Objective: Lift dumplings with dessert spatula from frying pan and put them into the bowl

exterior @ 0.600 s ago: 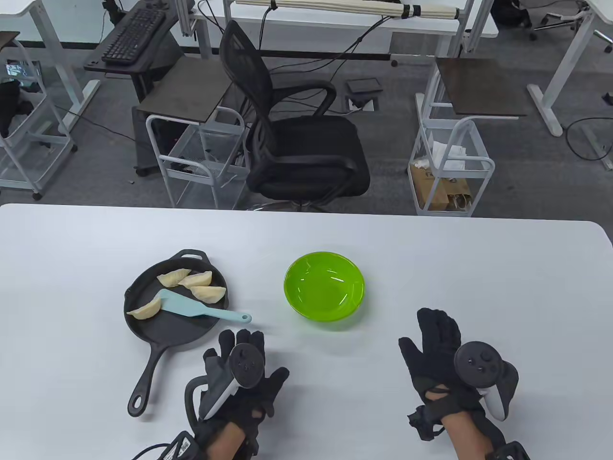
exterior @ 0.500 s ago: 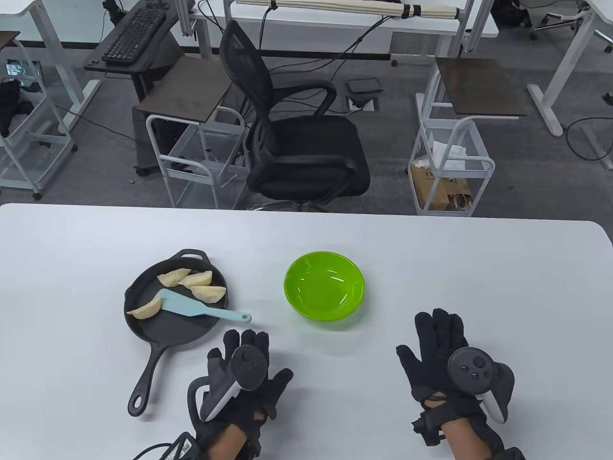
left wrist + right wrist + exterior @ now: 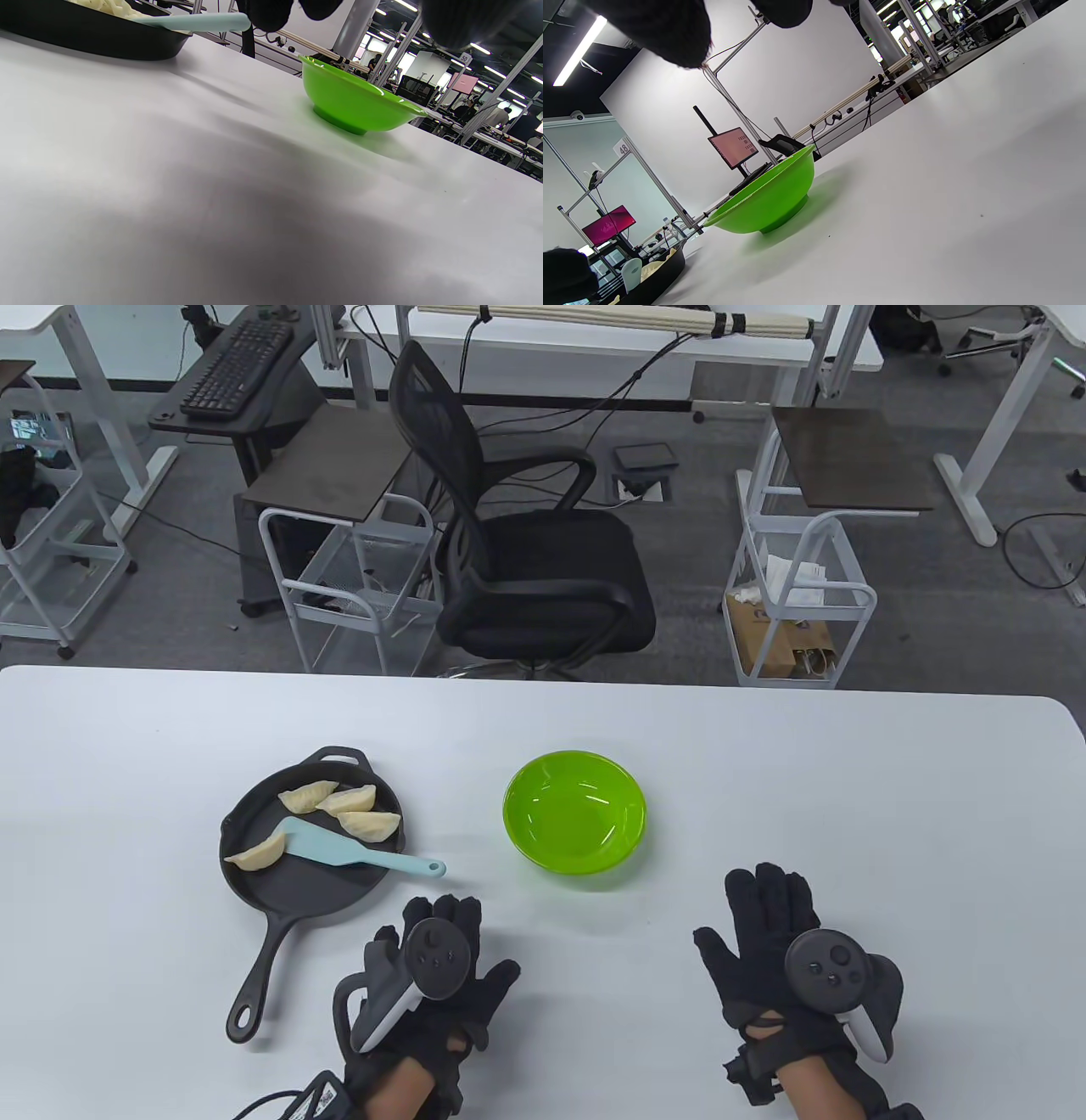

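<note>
Table view shows four dumplings (image 3: 339,814) in the frying pan (image 3: 280,891), soft and likely slippery. The spatula (image 3: 356,855) looks light; its handle juts toward four o'clock, the place to grip. Left hand (image 3: 428,976) and right hand (image 3: 785,950) lie flat, fingers spread, holding nothing. The bowl (image 3: 575,814) sits at the pan's three o'clock.

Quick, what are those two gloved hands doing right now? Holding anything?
Left hand: open, fingers spread flat on the table, holding nothing, just short of the spatula.
Right hand: open, fingers straight, holding nothing.
</note>
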`<state>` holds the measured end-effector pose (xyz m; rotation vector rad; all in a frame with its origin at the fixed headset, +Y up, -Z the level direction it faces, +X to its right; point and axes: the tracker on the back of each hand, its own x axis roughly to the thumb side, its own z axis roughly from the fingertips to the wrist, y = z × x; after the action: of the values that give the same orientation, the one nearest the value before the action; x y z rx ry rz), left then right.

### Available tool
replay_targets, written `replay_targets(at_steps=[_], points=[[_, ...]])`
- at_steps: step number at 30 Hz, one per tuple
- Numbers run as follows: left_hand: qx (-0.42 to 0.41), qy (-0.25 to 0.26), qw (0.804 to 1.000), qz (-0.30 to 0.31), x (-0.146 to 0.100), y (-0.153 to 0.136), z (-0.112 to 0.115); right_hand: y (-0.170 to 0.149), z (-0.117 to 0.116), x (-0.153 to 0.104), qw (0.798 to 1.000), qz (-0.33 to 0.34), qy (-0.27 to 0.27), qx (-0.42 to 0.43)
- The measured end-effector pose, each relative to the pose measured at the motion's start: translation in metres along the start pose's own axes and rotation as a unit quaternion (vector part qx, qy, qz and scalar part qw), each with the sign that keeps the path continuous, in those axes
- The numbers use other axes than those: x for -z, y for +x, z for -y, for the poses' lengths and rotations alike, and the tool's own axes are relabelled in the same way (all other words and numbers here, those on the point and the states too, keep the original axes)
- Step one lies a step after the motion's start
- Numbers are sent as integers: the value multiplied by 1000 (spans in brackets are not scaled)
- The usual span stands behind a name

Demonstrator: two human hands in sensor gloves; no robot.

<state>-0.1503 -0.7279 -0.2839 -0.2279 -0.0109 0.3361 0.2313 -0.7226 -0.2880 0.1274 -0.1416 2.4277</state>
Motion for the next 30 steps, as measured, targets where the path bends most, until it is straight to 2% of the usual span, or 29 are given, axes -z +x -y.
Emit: replay_targets(at_steps=[13, 24, 30], points=[[6, -16, 1000, 3, 2, 6, 7, -13, -3, 2, 1000, -27, 1, 13], [-13, -18, 1000, 1, 5, 7, 9, -11, -5, 3, 1000, -25, 2, 13], [5, -12, 1000, -11, 14, 15, 10, -11, -8, 2, 1000, -22, 7, 18]])
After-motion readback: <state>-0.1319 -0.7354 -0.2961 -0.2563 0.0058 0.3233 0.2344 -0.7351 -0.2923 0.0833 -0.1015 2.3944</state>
